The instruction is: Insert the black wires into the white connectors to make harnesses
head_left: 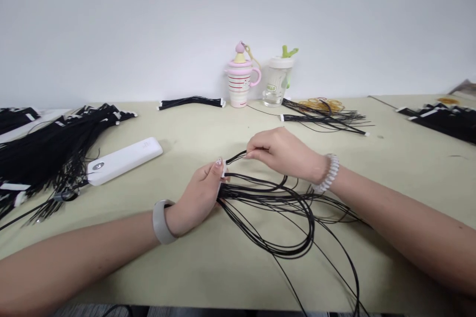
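Observation:
My left hand (pixel 201 193) is closed on a white connector (pixel 224 168) at the end of a black wire harness (pixel 275 193). Its thumb presses on the connector's face. Up and to the right, my right hand (pixel 277 151) pinches a few of the black wires (pixel 236 157) a short way out from the connector. The other wires fan out to the right in loose loops, some passing under my right wrist and others trailing past the table's front edge. My palm hides part of the connector.
Piles of black wire harnesses (pixel 48 143) lie on the left, near a white power bank (pixel 126 160). At the back stand a pink striped cup (pixel 239 84) and a clear cup (pixel 277 84). More harnesses (pixel 323 120), yellow rubber bands (pixel 323 105) and another black bundle (pixel 446 119) lie right.

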Demonstrator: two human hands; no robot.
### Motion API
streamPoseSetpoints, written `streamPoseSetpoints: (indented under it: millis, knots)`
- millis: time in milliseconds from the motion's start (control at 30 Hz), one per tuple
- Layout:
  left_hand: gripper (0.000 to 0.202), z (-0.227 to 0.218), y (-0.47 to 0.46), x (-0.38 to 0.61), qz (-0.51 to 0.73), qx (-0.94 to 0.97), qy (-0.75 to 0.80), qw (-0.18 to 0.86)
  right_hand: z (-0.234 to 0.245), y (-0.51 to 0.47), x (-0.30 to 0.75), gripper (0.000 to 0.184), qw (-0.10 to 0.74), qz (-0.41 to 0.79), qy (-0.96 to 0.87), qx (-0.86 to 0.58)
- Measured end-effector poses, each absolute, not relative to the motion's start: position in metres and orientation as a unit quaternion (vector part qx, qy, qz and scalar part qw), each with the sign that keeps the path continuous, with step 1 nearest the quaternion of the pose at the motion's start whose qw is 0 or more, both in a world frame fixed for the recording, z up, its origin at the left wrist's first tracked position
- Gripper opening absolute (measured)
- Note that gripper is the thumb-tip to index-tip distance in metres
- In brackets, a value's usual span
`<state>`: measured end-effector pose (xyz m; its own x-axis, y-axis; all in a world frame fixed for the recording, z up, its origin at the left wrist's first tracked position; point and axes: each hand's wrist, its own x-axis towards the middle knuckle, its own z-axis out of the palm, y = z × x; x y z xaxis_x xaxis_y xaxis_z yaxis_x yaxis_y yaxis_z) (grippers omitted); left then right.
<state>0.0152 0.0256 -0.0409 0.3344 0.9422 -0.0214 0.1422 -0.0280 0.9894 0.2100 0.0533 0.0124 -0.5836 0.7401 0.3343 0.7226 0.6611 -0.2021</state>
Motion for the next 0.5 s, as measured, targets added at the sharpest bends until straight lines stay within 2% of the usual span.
streamPoseSetpoints:
  millis: [100, 200, 267, 367, 400, 500]
  knots:
    - [0.041, -0.044, 0.027, 0.014, 0.393, 0.591, 0.457, 0.536, 0.027, 0.056, 0.222, 0.02, 0.178, -0.025, -0.875, -0.451]
    - [0.042, -0.046, 0.029, 0.014, 0.421, 0.572, 0.475, 0.521, 0.046, 0.053, 0.237, 0.029, 0.161, -0.059, -0.856, -0.488]
    - [0.043, -0.046, 0.029, 0.014, 0.433, 0.558, 0.483, 0.517, 0.056, 0.048, 0.248, 0.027, 0.111, -0.044, -0.853, -0.508]
    - [0.044, -0.044, 0.029, 0.016, 0.447, 0.541, 0.489, 0.517, 0.058, 0.041, 0.264, 0.038, 0.02, 0.029, -0.872, -0.488]
    - [0.044, -0.043, 0.029, 0.016, 0.448, 0.538, 0.492, 0.517, 0.054, 0.038, 0.267, 0.04, 0.031, 0.043, -0.879, -0.474]
    - [0.045, -0.041, 0.028, 0.017, 0.441, 0.54, 0.498, 0.516, 0.04, 0.033, 0.268, 0.042, 0.174, 0.031, -0.872, -0.456]
